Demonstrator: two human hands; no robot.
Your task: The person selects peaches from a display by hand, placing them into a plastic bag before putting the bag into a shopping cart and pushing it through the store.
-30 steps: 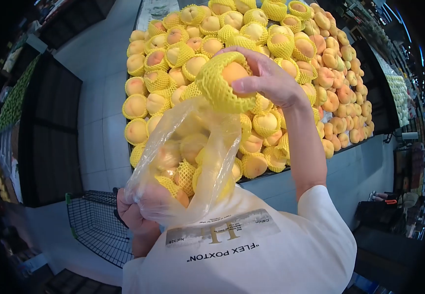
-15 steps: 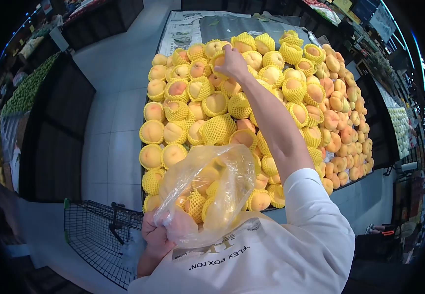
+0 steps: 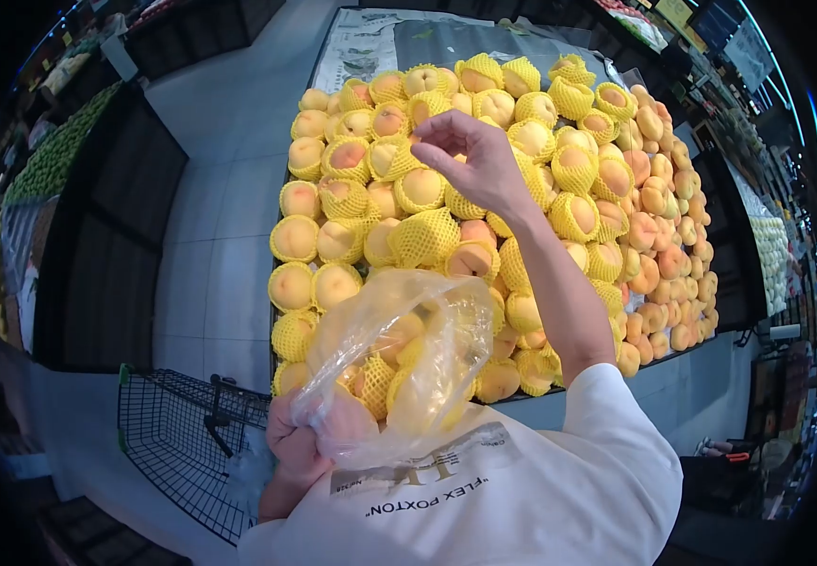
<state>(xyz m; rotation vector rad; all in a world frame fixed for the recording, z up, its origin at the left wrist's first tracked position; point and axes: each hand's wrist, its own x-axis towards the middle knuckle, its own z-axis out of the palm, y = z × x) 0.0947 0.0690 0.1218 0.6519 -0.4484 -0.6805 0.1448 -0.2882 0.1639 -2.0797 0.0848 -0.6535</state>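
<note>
Peaches (image 3: 338, 286), many in yellow foam nets, lie in rows on a display stand. Over the middle rows hovers my right hand (image 3: 474, 160), its thumb and fingers apart in a curve, with nothing visible between them. My left hand (image 3: 317, 429) is closed around the gathered edge of a clear plastic bag (image 3: 446, 330) near my chest. Several netted peaches (image 3: 373, 385) show through the bag. Part of the left fingers is covered by the film.
A metal shopping cart (image 3: 177, 439) stands at the lower left. Peaches without nets (image 3: 649, 274) are piled on the right side of the stand. Another stand with green fruit (image 3: 64, 151) is at the left, and newspaper (image 3: 356, 47) covers the far left corner.
My right hand has come off a netted peach in the back rows and moved nearer and to the right, its fingers now apart. My left hand still holds the bag.
</note>
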